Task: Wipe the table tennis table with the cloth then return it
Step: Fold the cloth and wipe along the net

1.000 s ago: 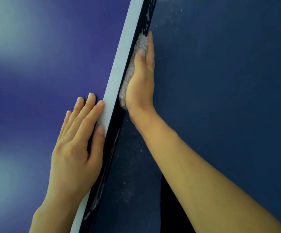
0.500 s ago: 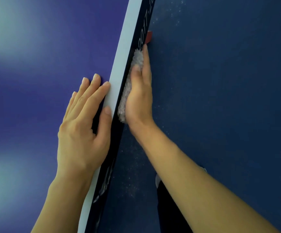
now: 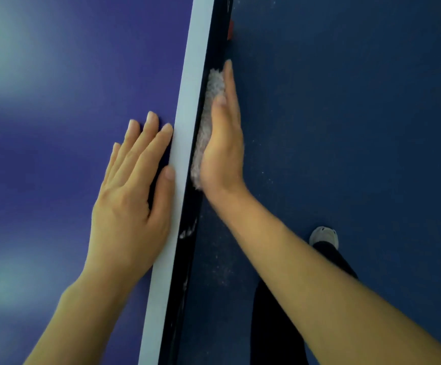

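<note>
The table tennis table (image 3: 56, 127) fills the left half, its top purple-blue with a white edge line (image 3: 185, 143) and a black side face to the right of that line. My left hand (image 3: 132, 185) lies flat on the top, fingers straight, thumb on the white line. My right hand (image 3: 223, 143) presses a fluffy grey cloth (image 3: 211, 101) against the black side face with straight fingers. Most of the cloth is hidden under the palm.
Dark blue floor (image 3: 346, 114) lies to the right, speckled with pale dust near the table. My foot in a grey shoe (image 3: 325, 237) and dark trouser leg stand at the lower right. A small red thing (image 3: 230, 30) peeks out beside the table edge at the top.
My right hand and the cloth have slid back along the side face toward me. My left hand has shifted forward along the table top and stays flat.
</note>
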